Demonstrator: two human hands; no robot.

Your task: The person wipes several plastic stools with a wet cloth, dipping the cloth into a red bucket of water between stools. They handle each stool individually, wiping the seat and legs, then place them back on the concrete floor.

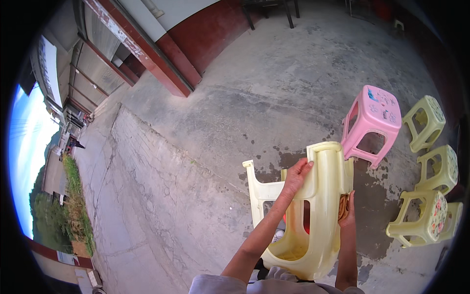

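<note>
A pale yellow plastic stool (325,220) is held tilted before my body, its legs pointing away from me. My left hand (298,174) grips one of its legs near the foot end, thumb on the outer face. On the stool's right side, my right hand (349,213) holds a folded brown cloth (343,207) against the plastic. Some of that hand's fingers are hidden behind the cloth and stool. Through the stool's openings show part of a red object (306,217), too covered to name, and a white shoe (278,235).
A pink plastic stool (380,114) stands beyond the held one. Along the right are several yellow stools (427,123), some with flowered seats (438,217). Dark wet patches (372,205) mark the concrete floor. A red-based pillar (172,79) and a dark table (288,16) stand farther back.
</note>
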